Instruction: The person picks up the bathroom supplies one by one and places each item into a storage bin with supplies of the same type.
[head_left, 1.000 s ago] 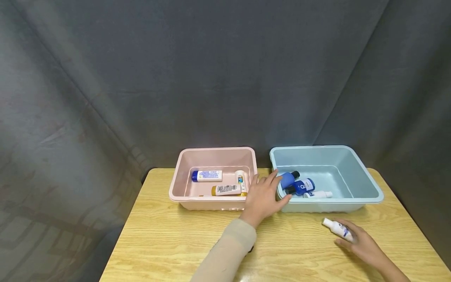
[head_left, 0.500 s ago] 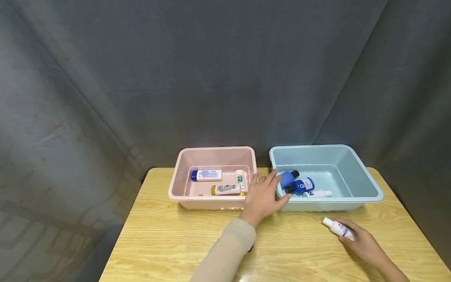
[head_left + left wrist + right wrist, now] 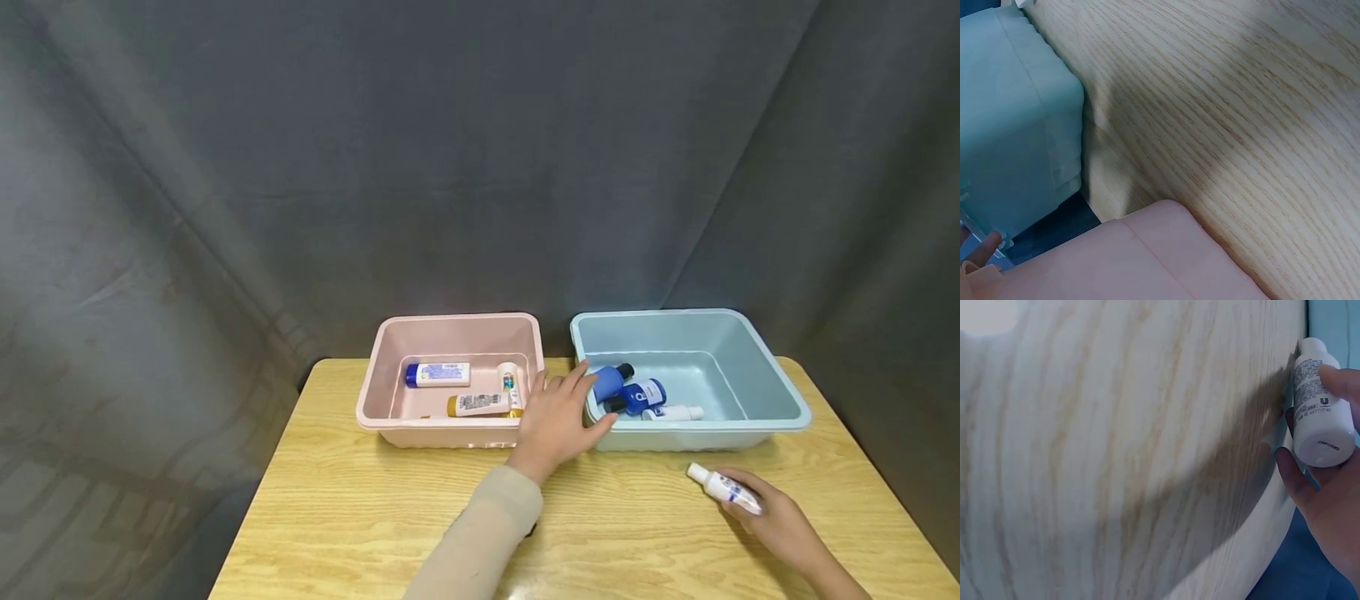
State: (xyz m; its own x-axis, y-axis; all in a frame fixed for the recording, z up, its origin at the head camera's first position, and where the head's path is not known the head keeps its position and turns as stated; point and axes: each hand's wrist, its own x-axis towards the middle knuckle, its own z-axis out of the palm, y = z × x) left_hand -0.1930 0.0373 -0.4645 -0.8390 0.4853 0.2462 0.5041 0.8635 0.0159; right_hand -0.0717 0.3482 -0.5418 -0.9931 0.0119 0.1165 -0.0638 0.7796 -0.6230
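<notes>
My right hand (image 3: 782, 525) holds a small white bottle (image 3: 731, 490) over the table in front of the blue bin; its white cap points up and left. In the right wrist view the bottle (image 3: 1322, 419) shows its base and small printed text, with thumb and fingers around it. My left hand (image 3: 553, 423) lies spread across the gap between the pink bin (image 3: 450, 433) and the blue bin (image 3: 697, 440), fingertips at their facing rims. Beside its fingers, inside the blue bin, are a light blue bottle (image 3: 607, 383), a dark blue bottle (image 3: 645, 396) and a white bottle (image 3: 675, 413).
In the pink bin lie a white tube with a blue cap (image 3: 438, 375), a tube with a yellow cap (image 3: 480, 404) and another upright-lying white and yellow tube (image 3: 510, 387). The wooden table (image 3: 360, 517) extends in front of both bins. A grey curtain (image 3: 480, 167) hangs behind.
My right fingers have closed in slightly around the white bottle, which stays nearly in place. The left hand keeps its position; the whole view has shifted slightly.
</notes>
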